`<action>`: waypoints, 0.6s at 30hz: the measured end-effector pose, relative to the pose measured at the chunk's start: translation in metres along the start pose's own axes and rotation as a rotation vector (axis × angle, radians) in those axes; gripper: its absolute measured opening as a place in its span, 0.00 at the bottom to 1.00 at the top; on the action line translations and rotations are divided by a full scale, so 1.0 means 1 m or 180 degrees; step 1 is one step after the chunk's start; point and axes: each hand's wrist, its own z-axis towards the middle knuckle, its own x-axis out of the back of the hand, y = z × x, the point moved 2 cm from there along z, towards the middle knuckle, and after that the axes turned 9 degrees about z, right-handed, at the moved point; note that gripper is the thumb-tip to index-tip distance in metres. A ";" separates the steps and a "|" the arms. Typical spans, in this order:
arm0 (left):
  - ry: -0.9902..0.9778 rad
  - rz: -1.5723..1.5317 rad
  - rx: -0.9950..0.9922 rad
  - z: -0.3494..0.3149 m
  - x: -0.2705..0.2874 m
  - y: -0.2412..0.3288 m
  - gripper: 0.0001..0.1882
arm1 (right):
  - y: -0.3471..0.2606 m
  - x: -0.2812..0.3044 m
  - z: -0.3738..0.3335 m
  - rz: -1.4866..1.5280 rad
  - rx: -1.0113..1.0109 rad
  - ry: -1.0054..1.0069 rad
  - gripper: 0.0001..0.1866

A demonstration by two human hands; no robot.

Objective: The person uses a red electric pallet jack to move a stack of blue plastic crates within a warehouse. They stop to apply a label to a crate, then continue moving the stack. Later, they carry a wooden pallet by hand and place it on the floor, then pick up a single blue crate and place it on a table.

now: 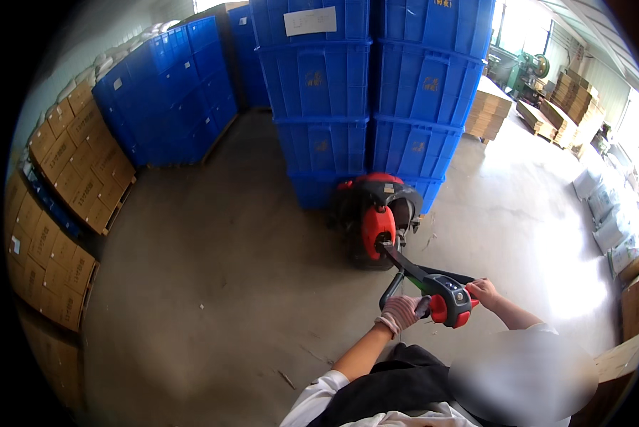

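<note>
In front of me is a red and black electric pallet truck [378, 226], its tiller arm slanting back toward my body. My left hand [400, 314], in a pink and white striped glove, is closed around the left grip of the control handle [449, 299]. On the right side of the same handle, my right hand [484, 291] is closed, and no glove shows on it. Directly beyond the truck rise two columns of stacked blue plastic crates [321, 82]. The truck's forks are hidden from view.
Pallets of brown cartons [84, 160] line the left side, with more blue crates [166, 92] behind them. White sacks [613, 220] lie along the right wall. Flattened cardboard stacks [487, 107] and a green machine [527, 71] stand at the far right. Grey floor [212, 270] surrounds the truck.
</note>
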 end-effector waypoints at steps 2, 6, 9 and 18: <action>-0.0061 -0.0013 0.0027 -0.001 -0.003 -0.003 0.30 | -0.003 -0.003 -0.001 0.0044 -0.0093 0.0081 0.22; -0.0096 -0.0055 0.0013 0.001 -0.010 -0.012 0.30 | 0.002 -0.009 -0.002 0.0107 -0.0152 0.0188 0.24; -0.0077 0.0054 0.0066 0.000 -0.009 -0.015 0.30 | 0.014 -0.015 0.002 0.0118 -0.0120 0.0249 0.24; 0.0156 0.0573 0.0492 -0.006 -0.038 -0.049 0.27 | 0.050 -0.064 0.010 0.0064 -0.0198 0.0062 0.26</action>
